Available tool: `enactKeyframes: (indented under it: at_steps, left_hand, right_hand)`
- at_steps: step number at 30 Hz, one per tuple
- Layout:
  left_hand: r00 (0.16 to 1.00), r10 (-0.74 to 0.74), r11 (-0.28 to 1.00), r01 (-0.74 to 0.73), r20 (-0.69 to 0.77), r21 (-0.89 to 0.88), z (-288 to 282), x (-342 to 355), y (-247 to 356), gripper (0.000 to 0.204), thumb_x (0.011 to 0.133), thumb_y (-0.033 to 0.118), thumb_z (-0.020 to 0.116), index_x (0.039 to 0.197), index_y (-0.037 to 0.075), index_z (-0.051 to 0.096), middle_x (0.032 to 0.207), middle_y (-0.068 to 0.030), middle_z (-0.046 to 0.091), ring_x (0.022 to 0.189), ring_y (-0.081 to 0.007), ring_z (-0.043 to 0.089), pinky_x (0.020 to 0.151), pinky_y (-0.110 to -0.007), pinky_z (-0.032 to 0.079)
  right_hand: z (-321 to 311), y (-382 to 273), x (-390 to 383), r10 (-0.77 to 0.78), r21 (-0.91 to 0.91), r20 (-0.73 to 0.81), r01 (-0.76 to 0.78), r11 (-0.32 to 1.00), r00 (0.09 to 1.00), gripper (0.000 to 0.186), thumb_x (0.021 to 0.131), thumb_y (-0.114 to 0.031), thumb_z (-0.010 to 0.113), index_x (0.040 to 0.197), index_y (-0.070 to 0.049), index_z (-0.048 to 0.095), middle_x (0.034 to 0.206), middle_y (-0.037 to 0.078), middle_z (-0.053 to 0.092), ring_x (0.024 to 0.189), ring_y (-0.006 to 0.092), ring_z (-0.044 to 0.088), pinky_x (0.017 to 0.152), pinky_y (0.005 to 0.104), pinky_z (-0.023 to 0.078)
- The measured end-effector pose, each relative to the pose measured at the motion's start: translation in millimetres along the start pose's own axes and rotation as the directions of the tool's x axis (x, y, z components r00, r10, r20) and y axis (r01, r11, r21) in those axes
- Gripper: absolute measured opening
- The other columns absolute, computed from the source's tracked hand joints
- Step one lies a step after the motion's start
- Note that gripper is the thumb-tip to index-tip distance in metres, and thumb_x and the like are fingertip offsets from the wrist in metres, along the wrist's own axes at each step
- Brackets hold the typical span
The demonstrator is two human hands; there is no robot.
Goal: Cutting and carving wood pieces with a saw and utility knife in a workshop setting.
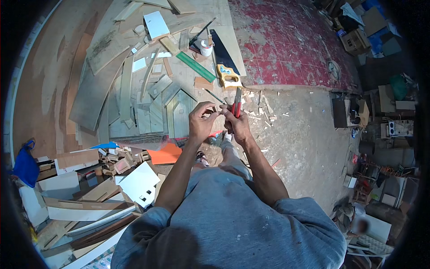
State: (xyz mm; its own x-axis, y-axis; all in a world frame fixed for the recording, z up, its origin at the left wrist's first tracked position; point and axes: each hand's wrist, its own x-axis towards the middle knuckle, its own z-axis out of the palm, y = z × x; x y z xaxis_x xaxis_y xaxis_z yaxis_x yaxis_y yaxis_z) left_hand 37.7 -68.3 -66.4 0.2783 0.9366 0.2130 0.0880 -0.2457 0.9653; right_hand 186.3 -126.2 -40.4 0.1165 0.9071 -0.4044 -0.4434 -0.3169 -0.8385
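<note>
Above the table's near edge, my two hands meet at the fingertips. My right hand is closed around a red utility knife, its blade pointing away from me. My left hand is in a pinch; a small dark bit shows by its fingertips, too small to name. Just left of it on the table lies a house-shaped wooden piece. Beyond my hands are a pencil, a handsaw with a yellow handle, a green ruler and a white glue pot.
Boards and wood strips cover much of the wooden table. Offcuts and panels pile up at lower left beside an orange sheet. Wood chips litter the concrete floor. Boxes and clutter line the right side.
</note>
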Motion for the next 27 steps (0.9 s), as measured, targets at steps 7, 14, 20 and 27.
enactKeyframes:
  at_steps: [7, 14, 20, 27]
  left_hand:
    - [0.983, -0.158, 0.969, 0.173, -0.096, 0.176, 29.6, -12.2, -125.3, 0.03, 0.077, 0.0, 0.075, 0.106, 0.003, 0.066, 0.101, -0.0124, 0.068, 0.081, -0.023, 0.07, 0.071, -0.033, 0.055]
    - [0.977, -0.205, 0.958, 0.214, -0.064, 0.189, 32.6, -22.5, -155.7, 0.028, 0.08, -0.001, 0.072, 0.108, 0.003, 0.066, 0.105, -0.0135, 0.068, 0.082, -0.0231, 0.071, 0.071, -0.032, 0.056]
    - [0.963, -0.235, 0.945, 0.258, -0.132, 0.201, 37.3, -27.5, -153.1, 0.027, 0.082, -0.001, 0.07, 0.108, 0.002, 0.066, 0.105, -0.0131, 0.069, 0.084, -0.0204, 0.071, 0.074, -0.031, 0.056]
    - [0.884, -0.461, 0.878, 0.441, -0.08, -0.187, 42.7, -30.1, -168.6, 0.023, 0.09, 0.003, 0.065, 0.113, -0.002, 0.065, 0.102, -0.0102, 0.069, 0.082, -0.0148, 0.068, 0.075, -0.027, 0.055]
  right_hand:
    - [-42.0, 85.1, 45.5, 0.05, -0.296, -0.205, -0.111, 0.949, 0.978, 0.037, 0.105, -0.039, 0.042, 0.121, -0.009, 0.058, 0.079, 0.004, 0.057, 0.059, 0.0102, 0.049, 0.051, 0.0268, 0.039]
    - [-41.8, 144.0, 52.7, -0.074, -0.371, -0.146, 0.015, 0.928, 0.986, 0.045, 0.104, -0.042, 0.043, 0.126, -0.005, 0.056, 0.072, -0.003, 0.048, 0.059, 0.007, 0.039, 0.052, 0.0241, 0.032]
    - [-43.2, 158.8, 71.1, -0.105, -0.301, -0.107, 0.068, 0.951, 0.989, 0.044, 0.105, -0.04, 0.044, 0.124, -0.003, 0.057, 0.082, -0.004, 0.052, 0.068, 0.0052, 0.043, 0.057, 0.0212, 0.034]
    - [-49.4, 167.8, 72.7, -0.104, -0.305, -0.125, 0.062, 0.95, 0.987, 0.046, 0.106, -0.033, 0.044, 0.137, 0.0, 0.05, 0.1, 0.003, 0.062, 0.082, 0.0087, 0.053, 0.07, 0.0219, 0.044]
